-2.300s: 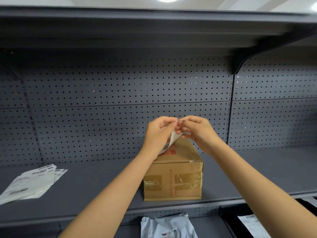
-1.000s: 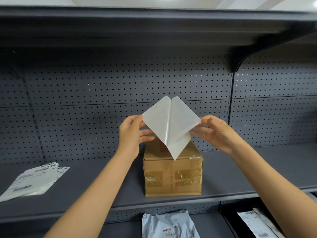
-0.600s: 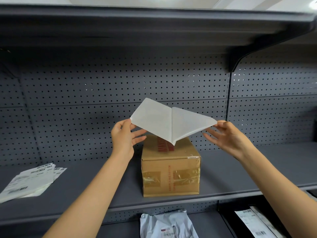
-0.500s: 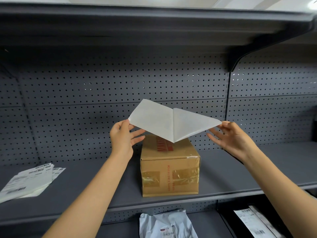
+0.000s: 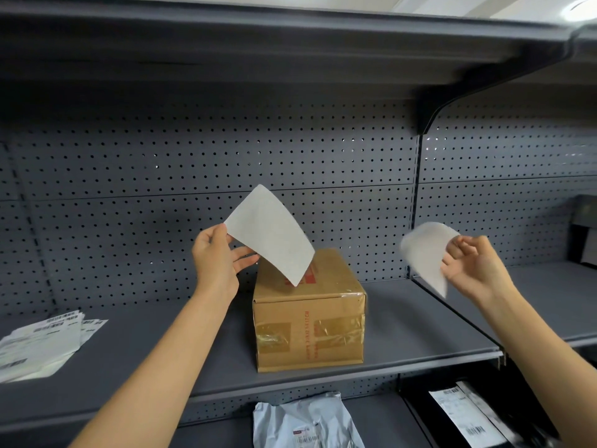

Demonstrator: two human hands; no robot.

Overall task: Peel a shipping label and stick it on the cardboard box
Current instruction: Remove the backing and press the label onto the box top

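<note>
Nearest me, on the lower shelf [image 5: 206,431], lie a grey mailer [image 5: 307,421] in the middle and some printed labels [image 5: 465,415] to the right. My two bare forearms reach up from there over the middle shelf [image 5: 407,328].

My left hand [image 5: 214,258] pinches the lower left corner of a white sheet [image 5: 269,234] between thumb and fingers [image 5: 245,253]; the other fingers are loosely spread behind it. The sheet hangs in the air, tilted, its low corner in front of the box's top rear. I see only its blank side.

My right hand [image 5: 473,268] pinches a second sheet [image 5: 426,253] with the fingers curled in; this one is motion-blurred and curved, and it is well apart from the first. I cannot tell which of the two is the label and which the backing.

The box [image 5: 310,318] stands on the middle shelf between my hands, below them, taped with brown tape and marked with red print. Neither sheet touches it as far as I can see.

At the far left of that shelf lies a stack of labels [image 5: 42,341]. Behind everything runs the grey pegboard [image 5: 193,156].
</note>
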